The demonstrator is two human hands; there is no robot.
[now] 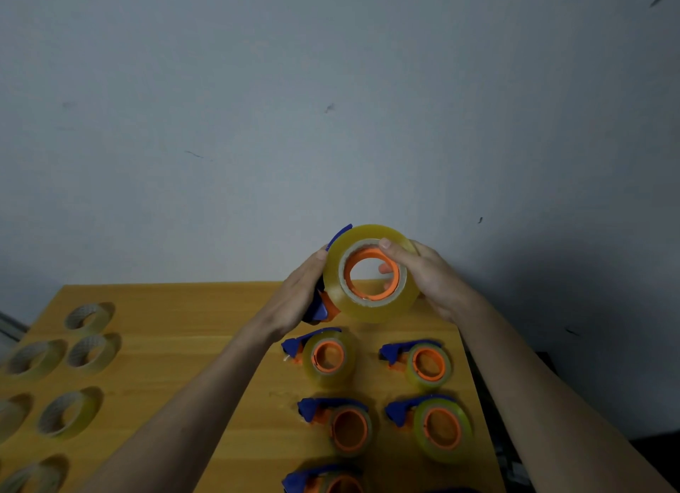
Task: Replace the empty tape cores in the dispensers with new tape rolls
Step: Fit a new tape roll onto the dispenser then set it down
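Observation:
I hold a blue and orange tape dispenser point(319, 308) up above the far edge of the table. A full yellowish tape roll point(371, 305) sits on its orange hub. My left hand point(296, 297) grips the dispenser's blue handle side. My right hand point(427, 275) grips the roll, thumb on the roll's inner rim and fingers behind it. Several more blue and orange dispensers point(327, 356) lie on the table below my hands. One of them point(347, 428) carries only a thin core; the others carry tape.
The orange wooden table point(191, 345) fills the lower view. Several loose tape rolls point(90, 318) lie at its left side. A grey wall point(331, 106) rises behind. The table's right edge drops to a dark floor area.

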